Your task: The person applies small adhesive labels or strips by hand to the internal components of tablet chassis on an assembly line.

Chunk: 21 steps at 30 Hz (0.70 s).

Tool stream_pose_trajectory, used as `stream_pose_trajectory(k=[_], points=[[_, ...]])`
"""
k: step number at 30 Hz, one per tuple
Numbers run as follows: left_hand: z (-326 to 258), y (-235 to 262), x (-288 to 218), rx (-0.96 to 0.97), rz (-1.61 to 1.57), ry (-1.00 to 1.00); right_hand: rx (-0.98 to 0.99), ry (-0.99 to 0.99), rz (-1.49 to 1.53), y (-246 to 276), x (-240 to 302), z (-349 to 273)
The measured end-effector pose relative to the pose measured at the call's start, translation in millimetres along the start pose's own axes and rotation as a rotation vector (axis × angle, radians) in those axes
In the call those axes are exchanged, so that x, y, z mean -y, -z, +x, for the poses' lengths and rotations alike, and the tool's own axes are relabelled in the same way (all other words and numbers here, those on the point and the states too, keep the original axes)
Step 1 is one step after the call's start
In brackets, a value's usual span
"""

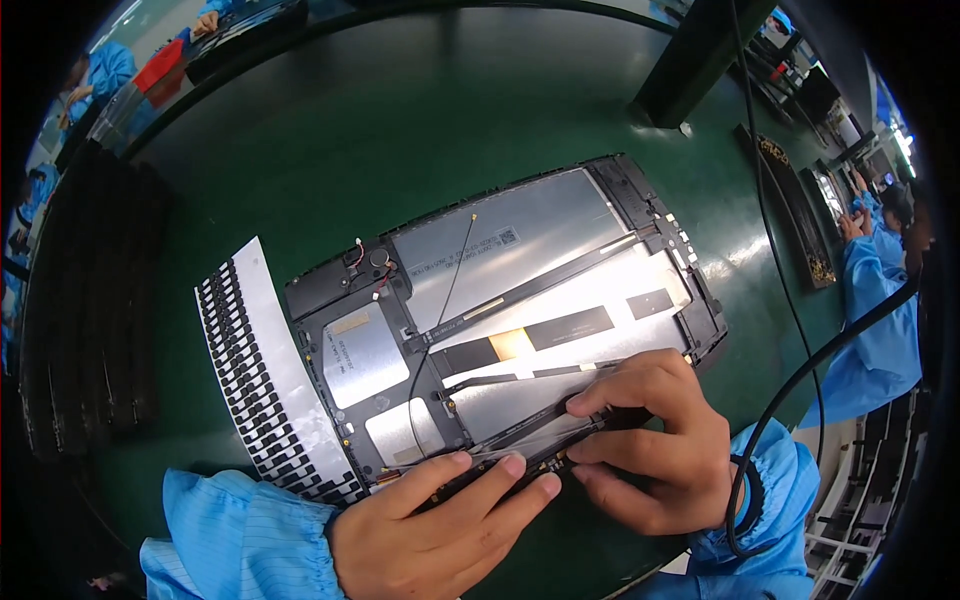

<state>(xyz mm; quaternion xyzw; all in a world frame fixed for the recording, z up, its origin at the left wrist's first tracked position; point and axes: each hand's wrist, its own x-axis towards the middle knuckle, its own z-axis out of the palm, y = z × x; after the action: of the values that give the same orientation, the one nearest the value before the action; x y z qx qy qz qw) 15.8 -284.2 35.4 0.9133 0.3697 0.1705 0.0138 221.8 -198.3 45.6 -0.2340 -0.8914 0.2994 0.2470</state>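
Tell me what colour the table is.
Dark green table, best seen in the head view.

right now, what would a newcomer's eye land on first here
An opened tablet back, silver plates and black cables bare, lies mid-frame on the green table. The left hand and right hand press along its near edge. A white sheet of black stickers lies to its left.

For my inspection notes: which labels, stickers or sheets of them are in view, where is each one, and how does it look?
White label: on the silver plate at the top of the open tablet chassis; long, thin, with small dark print and a square code.
Sticker sheet: on the green table, left of the chassis; long white backing strip with rows of small black rectangular pieces.
Black strips: on the chassis centre; flat, rectangular.
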Motion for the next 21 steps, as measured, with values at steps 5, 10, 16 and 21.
stream_pose_trajectory(k=[5, 10, 16, 21], points=[[1, 1, 0, 0.005, 0.011, -0.008, -0.055, 0.079, -0.167, -5, 5, -3], [0, -2, -1, -0.009, -0.015, 0.017, -0.152, 0.203, -0.326, -13, 4, -3], [4, -11, 0, -0.05, -0.129, 0.074, -0.126, 0.363, -0.494, -18, 9, -9], [0, -9, 1, -0.082, -0.115, 0.04, -0.007, 0.405, -0.546, -20, 21, -2]])
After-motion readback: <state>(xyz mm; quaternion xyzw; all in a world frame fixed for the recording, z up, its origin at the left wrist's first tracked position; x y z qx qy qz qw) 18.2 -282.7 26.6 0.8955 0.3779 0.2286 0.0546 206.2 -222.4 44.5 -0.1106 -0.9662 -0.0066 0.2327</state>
